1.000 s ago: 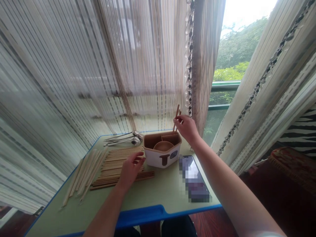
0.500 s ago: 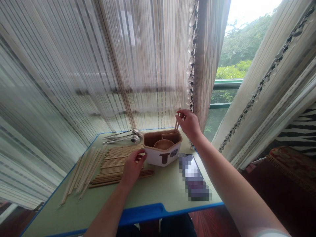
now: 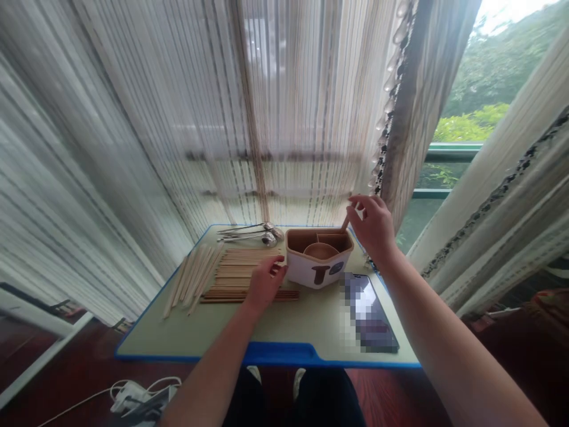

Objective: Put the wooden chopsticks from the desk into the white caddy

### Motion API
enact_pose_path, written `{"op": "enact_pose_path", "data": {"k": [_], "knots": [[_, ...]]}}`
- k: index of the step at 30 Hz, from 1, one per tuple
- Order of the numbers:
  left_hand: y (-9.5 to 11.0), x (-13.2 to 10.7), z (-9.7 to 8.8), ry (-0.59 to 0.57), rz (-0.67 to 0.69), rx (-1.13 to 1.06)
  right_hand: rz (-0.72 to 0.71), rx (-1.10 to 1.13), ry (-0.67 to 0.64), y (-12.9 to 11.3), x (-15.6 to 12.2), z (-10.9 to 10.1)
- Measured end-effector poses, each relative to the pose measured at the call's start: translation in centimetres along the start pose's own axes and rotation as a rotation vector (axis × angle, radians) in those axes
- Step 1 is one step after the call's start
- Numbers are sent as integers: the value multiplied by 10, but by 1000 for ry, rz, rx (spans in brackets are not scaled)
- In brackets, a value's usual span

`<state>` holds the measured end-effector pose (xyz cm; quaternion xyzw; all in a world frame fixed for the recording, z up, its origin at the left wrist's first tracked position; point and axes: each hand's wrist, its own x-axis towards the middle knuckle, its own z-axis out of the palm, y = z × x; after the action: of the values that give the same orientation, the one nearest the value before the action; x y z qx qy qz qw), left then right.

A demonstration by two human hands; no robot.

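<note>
A white holder with brown inner compartments point(image 3: 311, 274) stands on a small green table point(image 3: 284, 329). My right hand point(image 3: 376, 228) hovers over its back right corner, fingers pinched on the top of brown chopsticks point(image 3: 345, 223) that stand down in the rear compartment. My left hand point(image 3: 264, 283) rests beside the holder's left wall, fingers curled on the row of brown chopsticks point(image 3: 235, 280) lying on the table. What those fingers hold, if anything, is hidden.
Paler chopsticks point(image 3: 191, 283) lie in a fan at the left. Metal spoons point(image 3: 253, 234) lie at the back by the curtain point(image 3: 249, 107). A phone point(image 3: 368, 311) lies right of the holder. The table has a blue front rim point(image 3: 275, 354). A cable and charger point(image 3: 133, 397) are on the floor.
My right hand has lowered the chopsticks deeper into the holder's rear compartment. My left hand slid closer to the holder. The camera view swung left and tilted down.
</note>
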<state>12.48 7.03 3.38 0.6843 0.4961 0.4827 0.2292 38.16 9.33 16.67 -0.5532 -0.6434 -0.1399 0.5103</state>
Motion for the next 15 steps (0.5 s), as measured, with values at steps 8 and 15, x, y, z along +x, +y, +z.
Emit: {"op": "enact_pose_path", "data": {"k": [8,15], "knots": [[-23,-14,-71,119,58,229,-172,178,-253,-92,-92,-1],[-56,-56,-121,161,105,610,-202,-105,-859,-128,-175,64]]}}
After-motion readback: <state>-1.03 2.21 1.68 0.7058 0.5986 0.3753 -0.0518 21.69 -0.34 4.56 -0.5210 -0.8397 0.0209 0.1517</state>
